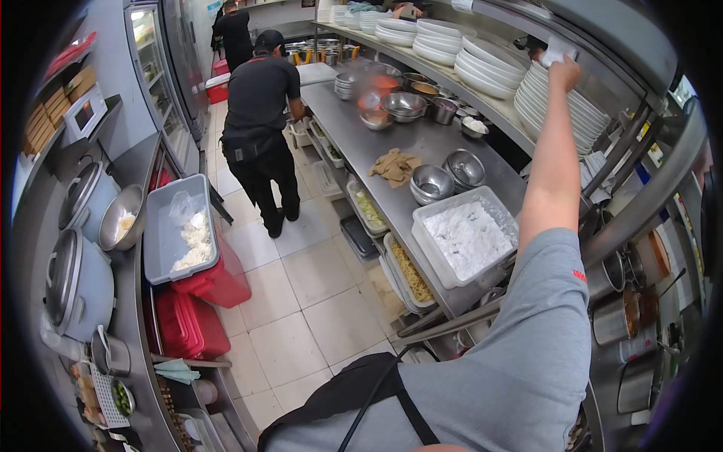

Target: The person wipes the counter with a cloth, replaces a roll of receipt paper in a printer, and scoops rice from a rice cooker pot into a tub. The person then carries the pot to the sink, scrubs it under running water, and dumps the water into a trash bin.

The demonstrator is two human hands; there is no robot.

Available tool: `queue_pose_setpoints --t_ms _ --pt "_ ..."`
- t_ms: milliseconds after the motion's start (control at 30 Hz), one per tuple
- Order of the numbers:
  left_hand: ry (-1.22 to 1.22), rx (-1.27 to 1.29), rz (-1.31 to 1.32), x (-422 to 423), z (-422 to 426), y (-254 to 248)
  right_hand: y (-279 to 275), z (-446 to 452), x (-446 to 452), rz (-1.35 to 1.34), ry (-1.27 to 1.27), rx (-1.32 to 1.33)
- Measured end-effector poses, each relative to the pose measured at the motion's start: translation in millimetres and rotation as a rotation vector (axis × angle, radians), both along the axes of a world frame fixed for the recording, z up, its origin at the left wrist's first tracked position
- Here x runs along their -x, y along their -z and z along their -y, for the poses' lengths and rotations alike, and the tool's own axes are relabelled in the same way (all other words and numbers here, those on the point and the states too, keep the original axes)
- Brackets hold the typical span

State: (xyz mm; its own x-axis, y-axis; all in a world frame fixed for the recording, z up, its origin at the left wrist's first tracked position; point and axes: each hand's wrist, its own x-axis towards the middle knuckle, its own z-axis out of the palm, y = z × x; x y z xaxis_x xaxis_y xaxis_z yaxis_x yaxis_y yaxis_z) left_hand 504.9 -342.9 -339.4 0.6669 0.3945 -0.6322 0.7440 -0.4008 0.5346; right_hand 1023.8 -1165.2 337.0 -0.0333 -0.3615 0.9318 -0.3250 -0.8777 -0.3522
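My right hand (pixel 565 74) is raised at the upper right, arm stretched out over the steel counter. Its fingers are closed on a white piece (pixel 556 54) that looks like paper, at the edge of the upper shelf. Just below the hand stands a tall stack of white plates (pixel 561 105), with stacked white bowls (pixel 489 68) to its left. Beyond the white piece is a small dark shape, too unclear to name. My left hand is out of view.
A tub of white powder (pixel 467 233), metal bowls (pixel 431 183) and a brown cloth (pixel 395 167) are on the counter (pixel 354 143). A co-worker (pixel 260 113) bends at its far left side. Left are a grey bin (pixel 154 241), red containers (pixel 188 324) and lidded pots (pixel 79 282).
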Motion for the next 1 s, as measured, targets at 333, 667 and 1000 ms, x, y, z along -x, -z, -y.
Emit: queue_pose_setpoints --t_ms 333,667,1000 --pt "0.270 -0.373 0.097 55.8 -56.4 36.4 -43.4 42.7 -23.4 0.056 -0.304 0.023" --pt "-0.372 -0.157 0.054 62.8 32.7 -42.4 11.8 -174.0 -97.6 0.544 -0.503 0.130" --pt "-1.070 -0.212 -0.084 302.3 153.3 -41.4 379.7 -659.5 48.2 -0.331 -2.035 -0.166"
